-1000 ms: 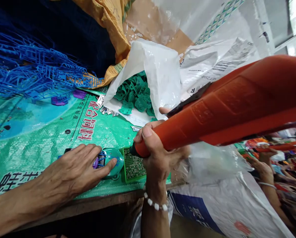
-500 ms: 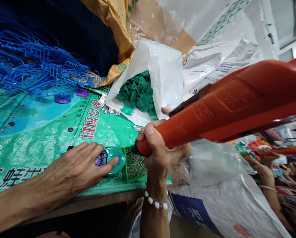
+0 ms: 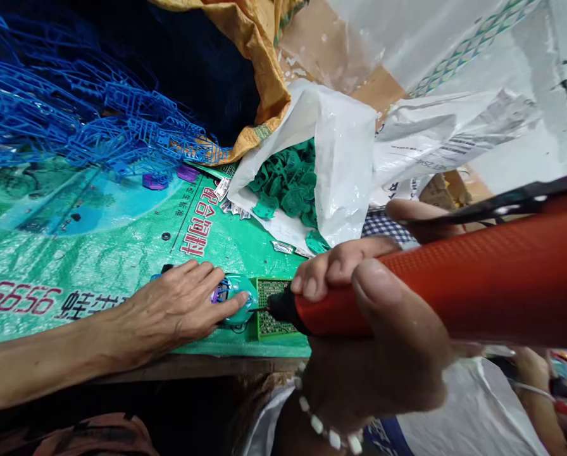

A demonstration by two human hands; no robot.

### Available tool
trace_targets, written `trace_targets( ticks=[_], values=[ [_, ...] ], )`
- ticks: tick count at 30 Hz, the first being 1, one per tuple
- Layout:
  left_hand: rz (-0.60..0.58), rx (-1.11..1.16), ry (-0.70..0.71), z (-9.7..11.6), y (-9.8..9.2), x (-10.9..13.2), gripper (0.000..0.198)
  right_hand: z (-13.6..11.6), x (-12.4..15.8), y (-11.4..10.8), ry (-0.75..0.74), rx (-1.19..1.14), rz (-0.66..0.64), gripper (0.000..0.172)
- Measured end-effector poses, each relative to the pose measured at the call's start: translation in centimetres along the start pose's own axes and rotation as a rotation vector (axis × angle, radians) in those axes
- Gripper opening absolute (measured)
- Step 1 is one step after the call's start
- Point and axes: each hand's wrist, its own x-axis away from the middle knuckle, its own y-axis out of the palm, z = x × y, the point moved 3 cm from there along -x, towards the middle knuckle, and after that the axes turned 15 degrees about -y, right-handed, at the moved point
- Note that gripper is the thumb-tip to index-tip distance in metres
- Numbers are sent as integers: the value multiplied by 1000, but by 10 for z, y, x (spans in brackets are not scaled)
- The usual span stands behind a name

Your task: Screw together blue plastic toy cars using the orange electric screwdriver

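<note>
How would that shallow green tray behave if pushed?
The green tray would probably slide rather than tip, since it sits low and flat on the shiny green sheet. Its small metal pieces look loose, so they might spill if jolted.

Left fingers (image 3: pixel 202 275) hold teal toy (image 3: pixel 240 283); right fingers (image 3: pixel 347 258) grip red screwdriver (image 3: pixel 483 272).

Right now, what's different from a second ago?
The right hand has swung the red tool so its tip, earlier over the green tray, now points left at the end of the teal shell; whether they touch is unclear. Nothing was let go: the left hand stays on the shell.
</note>
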Motion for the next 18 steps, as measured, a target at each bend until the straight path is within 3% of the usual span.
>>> trace_targets(
  ticks=[4, 8, 13, 18],
  values=[
    [-57, 4, -16, 1, 9, 3, 48, 2, 4, 7, 54, -34, -22, 33],
    [-35, 38, -22, 1, 10, 2, 44, 0, 8, 16, -27, 77, -59, 32],
    [-49, 88, -12, 1, 4, 0, 39, 1, 11, 20, -20, 39, 0, 31],
    [-39, 115, -26, 0, 2, -1, 39, 9, 11, 12, -10, -29, -125, 38]
  ],
)
